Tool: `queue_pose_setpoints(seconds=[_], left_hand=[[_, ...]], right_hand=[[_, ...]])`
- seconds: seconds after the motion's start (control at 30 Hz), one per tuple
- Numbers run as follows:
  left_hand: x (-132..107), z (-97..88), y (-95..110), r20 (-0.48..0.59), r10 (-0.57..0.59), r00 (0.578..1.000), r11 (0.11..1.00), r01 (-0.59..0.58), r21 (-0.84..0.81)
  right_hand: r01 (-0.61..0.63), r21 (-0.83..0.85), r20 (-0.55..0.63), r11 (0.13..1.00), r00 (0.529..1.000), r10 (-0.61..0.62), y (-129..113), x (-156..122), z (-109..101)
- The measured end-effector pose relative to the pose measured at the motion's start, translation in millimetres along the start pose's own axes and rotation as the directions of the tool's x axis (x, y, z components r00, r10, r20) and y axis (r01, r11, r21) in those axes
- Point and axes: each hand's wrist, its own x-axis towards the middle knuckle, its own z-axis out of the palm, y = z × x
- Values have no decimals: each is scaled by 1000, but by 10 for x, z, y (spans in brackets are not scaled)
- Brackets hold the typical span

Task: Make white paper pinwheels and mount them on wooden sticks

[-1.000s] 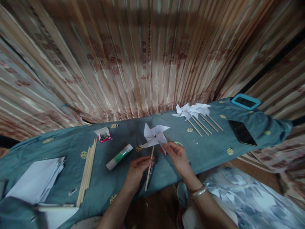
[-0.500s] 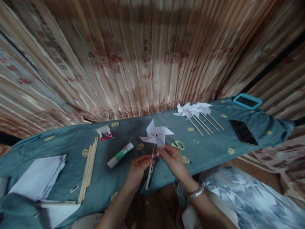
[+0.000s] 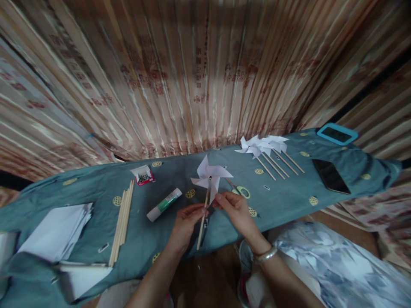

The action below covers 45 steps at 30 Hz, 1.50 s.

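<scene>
A white paper pinwheel (image 3: 215, 172) on a thin wooden stick (image 3: 201, 231) is held up over the table, its vanes facing away from my lap and a round pin at its centre. My left hand (image 3: 183, 226) is closed, pinching the stick below the vanes between thumb and fingers. At the lowest vane's tip, my right hand (image 3: 236, 212) has its thumb and fingers bent together on the paper's edge. Behind the right hand lie scissors (image 3: 243, 191) with yellow-green handles, partly hidden. A green and white glue stick (image 3: 164, 204) rests left of the pinwheel.
Several finished pinwheels (image 3: 254, 147) lie at the back right, near a black phone (image 3: 330, 176) and a blue-framed device (image 3: 337, 133). Leftward are an open box of pins (image 3: 143, 176), wooden sticks (image 3: 122, 224) and paper sheets (image 3: 56, 231) on the green cloth (image 3: 282, 205).
The held pinwheel's vanes have turned slightly, and the lowest one now points more to the lower left. My right fingers have shifted a little upward. The whole view has moved slightly.
</scene>
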Motion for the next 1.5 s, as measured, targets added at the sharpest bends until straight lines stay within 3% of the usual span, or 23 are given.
queue_pose_setpoints(seconds=[0.2, 0.5, 1.1, 1.33, 1.5], left_hand=[[-5, 16, 17, -11, 2, 1000, 1000, -2, 4], [-18, 52, 9, -18, -17, 1000, 1000, 17, 1], [22, 49, 7, -48, 21, 999, 1000, -21, -10], [52, 27, 54, -42, 71, 997, 994, -74, -85], [53, 15, 116, -87, 64, 994, 979, -79, -186]], right_hand=[[-17, 20, -6, 1000, 1000, 17, 9, 14, -34], [18, 68, -116, 998, 993, -10, -26, 94, -156], [5, 76, -36, 997, 999, -3, 0, 82, -25], [37, -32, 70, 999, 997, -35, 45, 3, 87], [101, -282, 160, 954, 985, -57, 55, -101, 194]])
